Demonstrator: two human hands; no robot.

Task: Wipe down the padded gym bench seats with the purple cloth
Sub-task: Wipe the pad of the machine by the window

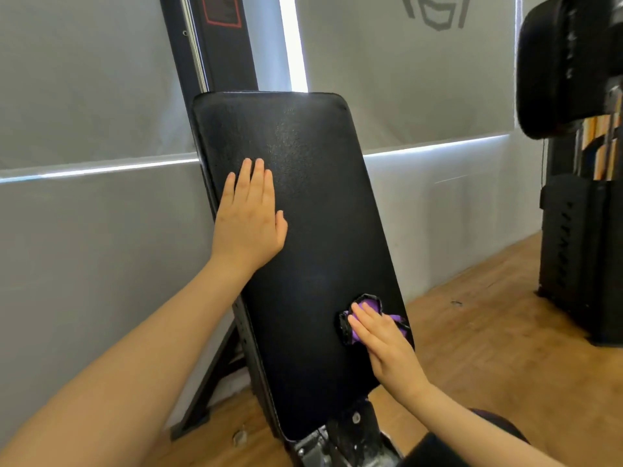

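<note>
Purple cloth (367,318): bunched, black-edged, low on right side of black padded backrest (303,230), pressed beneath right hand (387,345), fingers straight. Left hand (249,217): flat, fingers extended together, resting on backrest's upper left. Backrest: inclined, on metal frame (337,443). Floor (488,332): wood.

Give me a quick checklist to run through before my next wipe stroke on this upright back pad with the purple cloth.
1. Cloth under the wiping hand: ok. The right hand presses the purple cloth flat against the back pad.
2. Pad steadied: ok. The left hand lies flat on the pad's upper left.
3. Cloth spread out: not ok. It is bunched up and covers little.
4. Stroke path: not ok. The left hand sits where an upward pass would go.
5. Upper pad already wiped: cannot tell.
6. Cloth damp enough: cannot tell.
</note>
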